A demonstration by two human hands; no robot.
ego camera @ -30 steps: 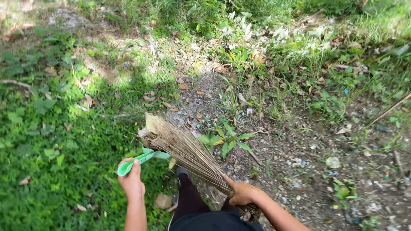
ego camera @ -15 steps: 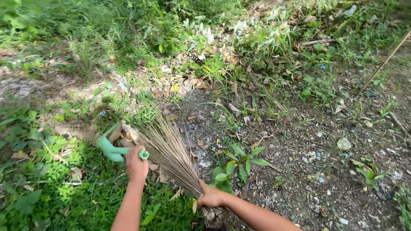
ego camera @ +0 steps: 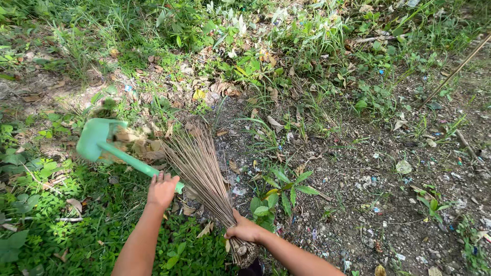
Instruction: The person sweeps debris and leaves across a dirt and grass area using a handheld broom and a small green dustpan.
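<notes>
Since a second ago: both hands have shifted left and forward; the green dustpan [ego camera: 97, 139], earlier held close to the body, now lies out on the ground with its mouth toward the broom tips.
Left hand [ego camera: 162, 189]: grip closed round the end of the dustpan's long green handle, holding the pan tilted down on the ground at the edge of the grass.
Right hand [ego camera: 244, 230]: grip wrapped tight round the bound neck of the stick broom [ego camera: 200, 168], the bristles fanning forward and left until their tips touch the pan's mouth.
Dry leaves [ego camera: 138, 145]: a small brown heap sits in and just at the pan's mouth, between it and the bristles.
Done so far, as I judge it: one gathering of leaves is at or partly in the pan; how much lies inside I cannot tell.
Left to do: plenty; more fallen leaves [ego camera: 220, 91] lie scattered ahead among the weeds, and bits of litter dot the bare dirt [ego camera: 368, 204] to the right.
Edges: thick grass [ego camera: 51, 225] hems the pan on the left and near side; a leafy seedling [ego camera: 284, 186] stands just beside the broom's right.
Open room: the dirt patch to the right is the freest ground for a sweep; a thin stick [ego camera: 455, 71] crosses its far right corner.
</notes>
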